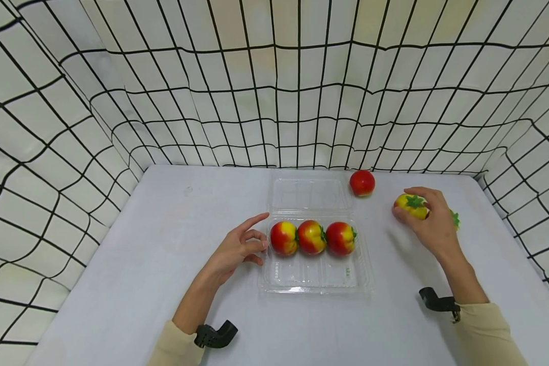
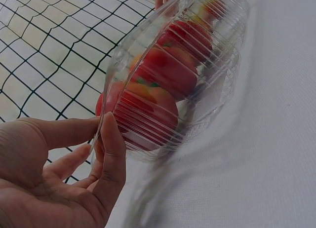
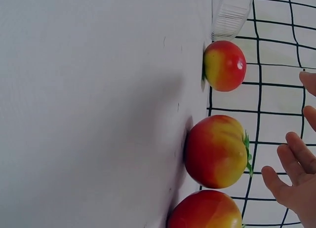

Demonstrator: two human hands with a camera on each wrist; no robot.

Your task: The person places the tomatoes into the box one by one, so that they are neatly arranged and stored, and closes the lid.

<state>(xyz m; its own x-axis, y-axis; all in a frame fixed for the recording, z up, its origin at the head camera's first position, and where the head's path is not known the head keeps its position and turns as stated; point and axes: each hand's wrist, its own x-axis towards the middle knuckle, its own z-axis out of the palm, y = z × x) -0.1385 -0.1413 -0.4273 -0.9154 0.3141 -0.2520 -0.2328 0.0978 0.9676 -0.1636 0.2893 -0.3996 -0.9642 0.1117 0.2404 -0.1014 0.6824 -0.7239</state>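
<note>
A clear plastic clamshell box [image 1: 293, 279] lies with its lid [image 1: 308, 193] folded back. Three red-and-yellow tomato-like fruits with green leafy tops, the left one [image 1: 283, 239] nearest my left hand, sit in a row across its base. My left hand [image 1: 242, 246] pinches the box's left rim between thumb and finger, as the left wrist view shows. On the right, my right hand [image 1: 434, 223] is over a similar fruit [image 1: 410, 204], thumb and fingers spread around it. In the right wrist view that fruit [image 3: 217, 151] stands apart from the fingertips [image 3: 274, 181].
A smaller red fruit [image 1: 362, 183] lies beside the lid's right edge. Another fruit [image 1: 455, 219] is mostly hidden behind my right hand; the right wrist view shows its body [image 3: 205, 213]. Black netting over white walls surrounds the white table [image 1: 187, 203] at the back and sides.
</note>
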